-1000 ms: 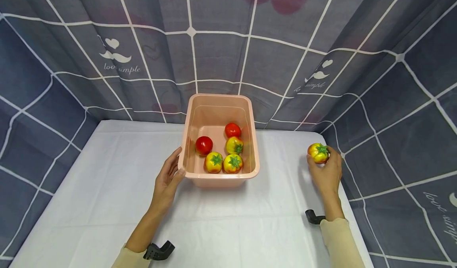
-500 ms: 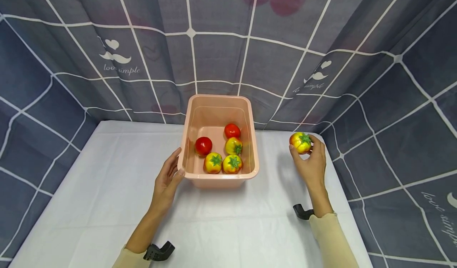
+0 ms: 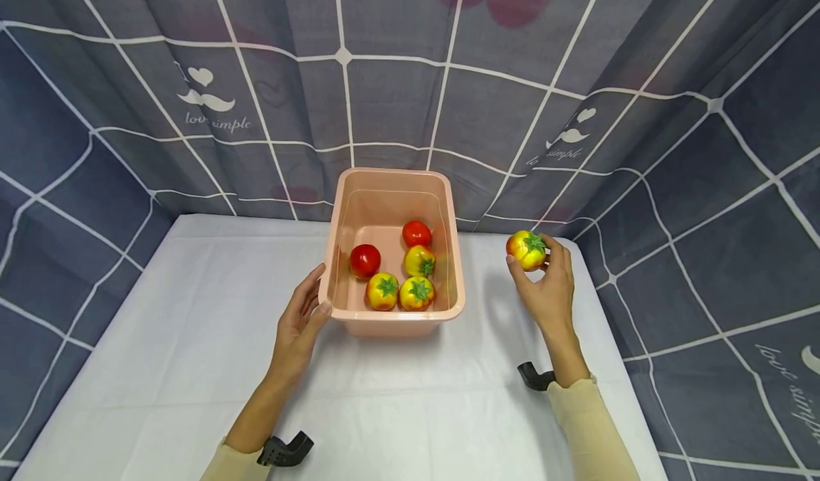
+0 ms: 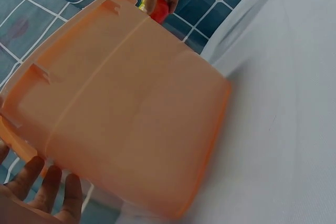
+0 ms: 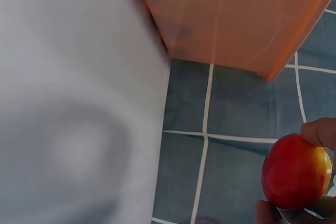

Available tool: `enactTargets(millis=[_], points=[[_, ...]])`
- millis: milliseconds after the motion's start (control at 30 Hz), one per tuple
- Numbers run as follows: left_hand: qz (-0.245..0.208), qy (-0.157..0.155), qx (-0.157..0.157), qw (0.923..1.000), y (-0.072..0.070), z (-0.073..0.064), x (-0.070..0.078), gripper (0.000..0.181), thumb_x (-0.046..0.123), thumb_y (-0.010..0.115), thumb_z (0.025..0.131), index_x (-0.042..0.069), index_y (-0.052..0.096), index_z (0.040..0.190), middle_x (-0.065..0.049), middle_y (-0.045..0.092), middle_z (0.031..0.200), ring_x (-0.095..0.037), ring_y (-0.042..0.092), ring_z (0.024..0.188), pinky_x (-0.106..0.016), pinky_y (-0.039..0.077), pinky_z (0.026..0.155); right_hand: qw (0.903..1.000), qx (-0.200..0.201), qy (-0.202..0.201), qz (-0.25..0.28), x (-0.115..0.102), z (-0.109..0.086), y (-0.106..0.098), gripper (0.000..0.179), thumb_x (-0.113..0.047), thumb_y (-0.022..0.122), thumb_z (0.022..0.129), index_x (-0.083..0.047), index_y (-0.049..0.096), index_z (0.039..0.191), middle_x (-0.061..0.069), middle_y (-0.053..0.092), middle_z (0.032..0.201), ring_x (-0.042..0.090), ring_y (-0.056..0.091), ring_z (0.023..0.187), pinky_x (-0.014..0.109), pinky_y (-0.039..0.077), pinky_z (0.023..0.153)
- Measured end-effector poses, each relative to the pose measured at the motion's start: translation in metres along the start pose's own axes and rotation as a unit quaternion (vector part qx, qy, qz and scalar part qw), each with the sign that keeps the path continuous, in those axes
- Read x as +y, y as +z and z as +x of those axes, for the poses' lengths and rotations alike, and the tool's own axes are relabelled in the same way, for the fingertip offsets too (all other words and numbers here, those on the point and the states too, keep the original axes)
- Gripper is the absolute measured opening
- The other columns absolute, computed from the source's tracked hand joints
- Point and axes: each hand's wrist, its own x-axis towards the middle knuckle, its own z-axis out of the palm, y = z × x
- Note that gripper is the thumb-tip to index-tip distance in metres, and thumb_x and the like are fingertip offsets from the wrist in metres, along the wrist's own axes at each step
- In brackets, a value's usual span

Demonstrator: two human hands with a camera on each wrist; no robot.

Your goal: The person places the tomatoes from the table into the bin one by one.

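Note:
A pink plastic bin (image 3: 397, 324) stands on the white-covered table. My left hand (image 3: 297, 334) holds its left rim near the front corner, and the fingers (image 4: 50, 187) show against the rim in the left wrist view. Two red tomatoes (image 3: 365, 261) and three yellow ones with green leafy tops (image 3: 417, 294) lie inside. To the right of the bin, my right hand (image 3: 548, 285) grips another glossy tomato (image 3: 527, 250) between thumb and fingers, above the table. Its top looks yellow with green leaves; its underside is red in the right wrist view (image 5: 294, 171).
A grey checked curtain (image 3: 397, 104) hangs behind the table and along both sides, close to the bin's far end. The white tablecloth (image 3: 410, 410) spreads in front of the bin. Each wrist wears a black mount (image 3: 285, 450).
My right hand has carried the tomato from the table's right edge leftward and slightly away from me, closer to the bin. My left hand and the bin stay put.

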Motion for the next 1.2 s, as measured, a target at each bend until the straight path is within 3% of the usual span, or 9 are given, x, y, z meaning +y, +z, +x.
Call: enactTargets(millis=[200, 500, 733, 1033, 1200], points=[[0.001, 0.0, 0.0, 1.0, -0.002, -0.001, 0.0, 0.061, 0.008, 0.056, 0.11, 0.025, 0.041, 0.167, 0.0, 0.039, 0.173, -0.006, 0.048, 0.15, -0.011, 0.044, 0.117, 0.9997, -0.012, -0.015, 0.013, -0.015, 0.002, 0.006, 0.074, -0.032, 0.084, 0.09, -0.005, 0.053, 0.152, 0.023, 0.058, 0.14, 0.037, 0.061, 0.119, 0.051, 0.057, 0.101], [-0.005, 0.003, 0.001, 1.0, -0.003, 0.001, 0.001, 0.061, 0.008, 0.057, 0.11, 0.023, 0.041, 0.167, -0.001, 0.039, 0.173, -0.005, 0.048, 0.15, -0.011, 0.044, 0.118, 0.9968, -0.035, -0.054, 0.047, -0.055, 0.006, 0.024, 0.074, -0.031, 0.085, 0.089, -0.006, 0.053, 0.152, 0.022, 0.058, 0.138, 0.037, 0.062, 0.123, 0.054, 0.058, 0.104], [-0.011, 0.012, -0.007, 0.9999, 0.0, 0.002, -0.002, 0.061, 0.005, 0.056, 0.11, 0.021, 0.041, 0.167, -0.003, 0.039, 0.173, -0.007, 0.048, 0.151, -0.012, 0.044, 0.119, 0.9925, -0.05, -0.092, 0.063, -0.079, 0.015, 0.031, 0.073, -0.03, 0.084, 0.09, -0.007, 0.053, 0.152, 0.02, 0.059, 0.135, 0.032, 0.062, 0.114, 0.049, 0.056, 0.099], [-0.018, 0.012, -0.006, 0.9997, 0.0, 0.002, -0.001, 0.061, 0.005, 0.056, 0.11, 0.021, 0.041, 0.167, -0.004, 0.04, 0.173, -0.008, 0.049, 0.151, -0.012, 0.043, 0.12, 0.9831, -0.126, -0.122, 0.051, -0.108, 0.02, 0.041, 0.075, -0.027, 0.083, 0.089, -0.011, 0.05, 0.154, 0.015, 0.059, 0.141, 0.03, 0.061, 0.115, 0.048, 0.054, 0.098], [-0.019, 0.013, -0.006, 0.9997, -0.001, 0.002, -0.001, 0.061, 0.004, 0.056, 0.11, 0.021, 0.041, 0.167, -0.005, 0.04, 0.173, -0.007, 0.049, 0.15, -0.012, 0.042, 0.12, 0.9727, -0.192, -0.121, 0.047, -0.121, 0.019, 0.047, 0.076, -0.032, 0.084, 0.09, -0.017, 0.049, 0.156, 0.008, 0.058, 0.146, 0.028, 0.064, 0.127, 0.055, 0.054, 0.112]])
